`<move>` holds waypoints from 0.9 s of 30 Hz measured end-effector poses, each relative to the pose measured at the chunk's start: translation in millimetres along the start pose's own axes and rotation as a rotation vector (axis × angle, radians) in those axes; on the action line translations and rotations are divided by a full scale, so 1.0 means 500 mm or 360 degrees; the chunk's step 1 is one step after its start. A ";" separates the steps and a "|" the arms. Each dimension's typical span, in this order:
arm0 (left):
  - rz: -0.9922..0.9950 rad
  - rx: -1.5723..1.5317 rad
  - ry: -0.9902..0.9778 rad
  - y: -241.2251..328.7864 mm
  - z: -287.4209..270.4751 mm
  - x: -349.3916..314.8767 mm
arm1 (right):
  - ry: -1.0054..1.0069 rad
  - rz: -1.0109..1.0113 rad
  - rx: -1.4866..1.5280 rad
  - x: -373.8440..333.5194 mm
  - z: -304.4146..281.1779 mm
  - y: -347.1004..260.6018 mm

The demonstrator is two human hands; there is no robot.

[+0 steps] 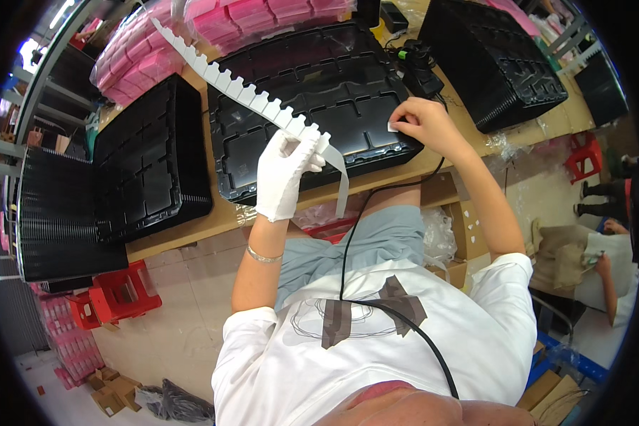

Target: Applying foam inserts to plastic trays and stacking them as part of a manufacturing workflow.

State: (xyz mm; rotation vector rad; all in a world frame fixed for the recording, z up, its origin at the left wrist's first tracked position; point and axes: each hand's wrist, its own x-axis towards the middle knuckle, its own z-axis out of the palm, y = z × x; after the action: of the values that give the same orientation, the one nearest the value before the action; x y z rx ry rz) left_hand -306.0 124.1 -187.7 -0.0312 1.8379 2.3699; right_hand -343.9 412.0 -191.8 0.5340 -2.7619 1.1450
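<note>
My left hand (288,170), in a white glove, grips a long white strip of small stickers (245,92). The strip runs up and away to the far left, its notched edge uppermost, and a plain tail of it curls down past my fingers. In front of me lies a black plastic tray (312,106) with moulded compartments, on top of a stack. My bare right hand (422,124) pinches a small white sticker (392,127) over the tray's right part. Whether that sticker touches the tray I cannot tell.
Stacks of black trays stand left (153,156) and right (493,64) on the cardboard-covered table (184,238). Pink wrapped bundles (241,21) line the back. A black cable (397,186) crosses the table's front edge. A red stool (124,291) stands lower left; other people are at right.
</note>
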 end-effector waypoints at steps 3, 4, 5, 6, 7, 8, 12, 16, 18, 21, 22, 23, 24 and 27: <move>-0.0002 -0.0022 -0.0034 -0.007 -0.007 0.007 | -0.0041 -0.0041 -0.0170 0.012 0.009 -0.006; -0.0007 -0.0020 -0.0036 -0.007 -0.010 0.007 | -0.0039 0.0022 -0.0210 0.016 0.011 -0.003; -0.0004 -0.0039 -0.0061 -0.007 -0.013 0.007 | -0.0036 0.0085 -0.0251 0.019 0.012 -0.001; 0.0000 -0.0059 -0.0089 -0.008 -0.015 0.009 | -0.0036 0.0089 -0.0252 0.022 0.010 0.000; -0.0002 -0.0060 -0.0092 -0.007 -0.013 0.010 | -0.0076 0.0112 -0.0212 0.024 0.007 -0.001; -0.0013 -0.0048 -0.0082 -0.004 -0.011 0.009 | -0.0116 0.0135 -0.0173 0.025 0.005 -0.002; -0.0012 -0.0068 -0.0062 -0.003 -0.013 0.013 | -0.0102 0.0224 -0.0214 0.030 0.008 -0.005; -0.0028 -0.0094 -0.0121 -0.008 -0.026 0.019 | -0.0124 0.0279 -0.0228 0.037 0.005 -0.013; -0.0026 -0.0066 -0.0141 -0.009 -0.027 0.019 | -0.0141 0.0285 -0.0225 0.039 0.005 -0.008; -0.0038 -0.0087 -0.0155 -0.010 -0.028 0.022 | -0.0124 0.0239 -0.0206 0.031 0.004 0.007; -0.0036 -0.0086 -0.0158 -0.009 -0.025 0.020 | -0.0199 0.0135 -0.0142 0.025 -0.002 0.011; -0.0017 -0.0053 -0.0118 -0.007 -0.017 0.016 | -0.0274 0.0030 -0.0077 0.021 -0.007 0.012; 0.0003 -0.0021 -0.0077 -0.007 -0.012 0.012 | -0.0271 0.0029 -0.0079 0.018 -0.011 0.012; 0.0000 0.0050 -0.0120 -0.008 -0.016 0.011 | -0.0392 0.0166 0.0001 -0.006 -0.029 0.013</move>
State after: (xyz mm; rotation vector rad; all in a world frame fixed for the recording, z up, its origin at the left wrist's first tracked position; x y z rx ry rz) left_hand -311.7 118.0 -194.1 0.0607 1.8405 2.3086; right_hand -344.0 427.2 -186.3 0.5729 -3.0306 1.1743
